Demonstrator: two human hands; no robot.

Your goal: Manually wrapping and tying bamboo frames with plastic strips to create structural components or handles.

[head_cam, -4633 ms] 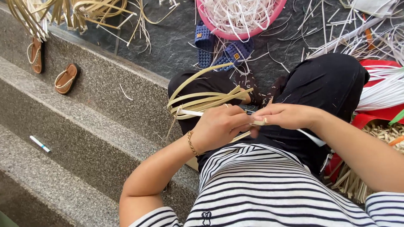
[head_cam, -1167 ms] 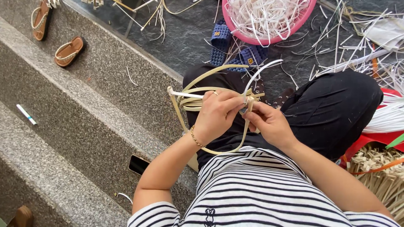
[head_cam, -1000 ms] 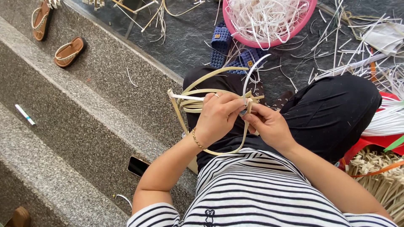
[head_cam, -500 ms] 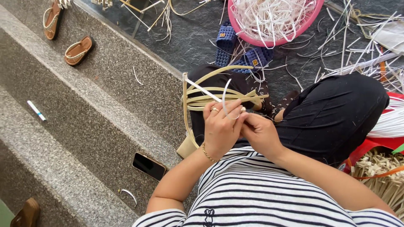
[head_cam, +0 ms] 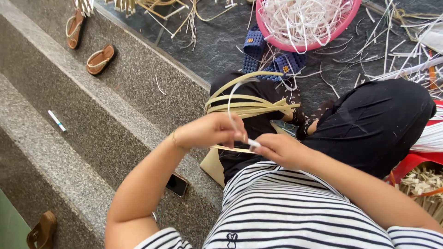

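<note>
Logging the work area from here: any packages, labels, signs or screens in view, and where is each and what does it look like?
Phone: flat on the stone step beside the person's left arm, a dark rectangle, screen off.
Small tag: yellowish patch on the blue slipper below the pink basket, too small to make out.
No packages or signs show.

The left hand (head_cam: 207, 131) and right hand (head_cam: 277, 148) meet over the lap, fingers (head_cam: 237, 136) touching on a thin strip (head_cam: 233, 108) that arcs up and away from them. Just beyond the fingers a coil (head_cam: 247, 103) of cane rests on the knees. Farther ahead lies a basin (head_cam: 304, 23) with strips in it, and shoes (head_cam: 272, 53) sit between basin and coil. Left of the fingers the steps (head_cam: 92, 138) descend; on them lie a phone (head_cam: 176, 185) near the left elbow, a pen (head_cam: 57, 121) farther left, and sandals (head_cam: 90, 46) at far upper left. Loose strips (head_cam: 397, 46) scatter on the floor right of the basin.
</note>
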